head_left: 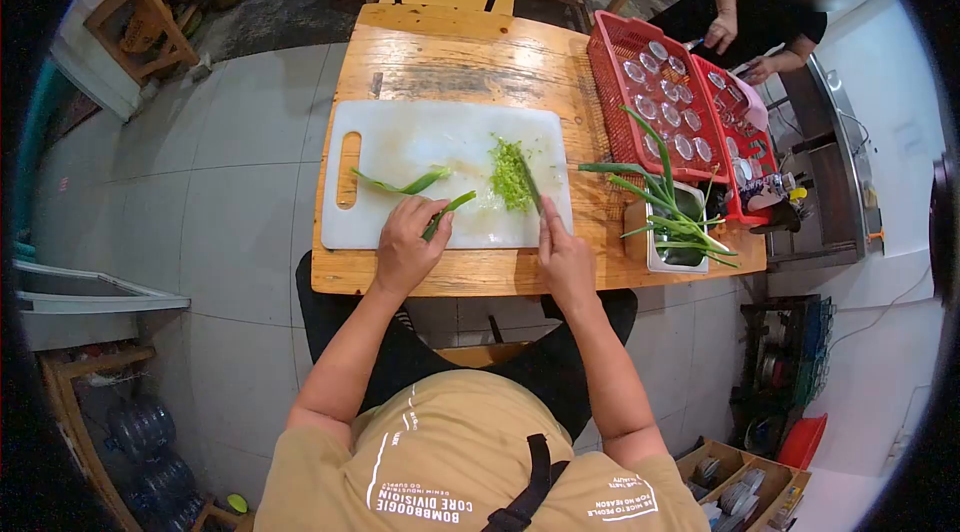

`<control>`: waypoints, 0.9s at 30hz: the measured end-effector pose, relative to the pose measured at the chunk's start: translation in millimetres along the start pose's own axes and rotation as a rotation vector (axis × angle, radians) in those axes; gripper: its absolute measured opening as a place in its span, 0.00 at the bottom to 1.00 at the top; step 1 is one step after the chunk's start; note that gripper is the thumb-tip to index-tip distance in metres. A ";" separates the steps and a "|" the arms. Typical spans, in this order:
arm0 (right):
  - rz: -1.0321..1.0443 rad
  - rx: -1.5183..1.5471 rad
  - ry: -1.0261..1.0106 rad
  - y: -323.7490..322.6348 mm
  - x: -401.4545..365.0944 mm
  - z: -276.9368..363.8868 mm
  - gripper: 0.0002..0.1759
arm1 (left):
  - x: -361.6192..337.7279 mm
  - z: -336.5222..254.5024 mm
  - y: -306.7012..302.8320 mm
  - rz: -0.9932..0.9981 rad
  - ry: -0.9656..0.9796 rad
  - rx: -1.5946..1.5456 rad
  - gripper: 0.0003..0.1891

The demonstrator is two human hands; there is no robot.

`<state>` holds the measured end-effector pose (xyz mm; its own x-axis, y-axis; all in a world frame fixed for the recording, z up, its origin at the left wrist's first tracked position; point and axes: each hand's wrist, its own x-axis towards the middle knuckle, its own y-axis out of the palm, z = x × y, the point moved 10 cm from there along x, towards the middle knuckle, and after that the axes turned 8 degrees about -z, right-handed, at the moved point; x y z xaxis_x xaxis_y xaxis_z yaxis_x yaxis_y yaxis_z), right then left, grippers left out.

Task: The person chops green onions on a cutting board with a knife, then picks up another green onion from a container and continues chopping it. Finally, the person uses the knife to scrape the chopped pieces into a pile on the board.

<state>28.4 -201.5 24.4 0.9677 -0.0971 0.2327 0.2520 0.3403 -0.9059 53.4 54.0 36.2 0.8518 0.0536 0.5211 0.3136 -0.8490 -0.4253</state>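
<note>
"What do you have on your feed?"

"I'm looking down at both hands over a white cutting board (450, 122) on the wooden tabletop (450, 52). The chopped greens (508, 177) lie in a heap on its right half, with the knife (532, 182) angled along their right edge."

"How would I work this cut well?"

"I'd lay the stalk flat, curl the fingertips back and let the knuckles guide the blade. Short, even strokes, tip kept low, and the heap kept out of the cutting line."

"And the hands?"

"The left hand (411, 237) is nearly closed, pinching a green stalk (449, 214) between thumb and fingers near the board's front edge. A second stalk piece (403, 182) lies loose just beyond it. The right hand (566, 260) is wrapped round the knife's handle, mostly hiding it."

"Is the blade on the board?"

"I can't tell from up here. More long green stalks (665, 194) stick out of the metal container (680, 257), right of the board."
</note>
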 end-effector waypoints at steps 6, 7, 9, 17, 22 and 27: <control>-0.013 0.021 0.023 -8.6 2.1 -2.6 0.29 | -0.6 1.0 0.2 0.002 -0.001 0.010 0.09; -0.003 -0.015 0.006 -3.2 -0.3 -5.0 0.29 | -1.0 0.9 1.1 0.006 0.004 0.004 0.09; 0.005 -0.050 -0.020 2.3 2.0 -6.3 0.28 | 1.9 0.0 1.3 0.001 0.010 0.001 0.09; -0.048 -0.032 -0.031 1.4 -4.1 -0.7 0.28 | 0.8 0.0 0.9 -0.001 0.005 -0.011 0.09; -0.087 0.040 -0.002 -8.3 2.1 1.6 0.28 | 0.8 -0.4 0.9 -0.001 0.004 -0.011 0.09; -0.022 0.071 0.060 -8.0 6.4 3.9 0.27 | 1.7 1.2 0.6 -0.001 -0.020 -0.022 0.09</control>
<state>32.6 -201.2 34.5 0.9602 -0.1605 0.2287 0.2752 0.4029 -0.8729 55.6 54.2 36.0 0.8597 0.0646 0.5067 0.3053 -0.8604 -0.4082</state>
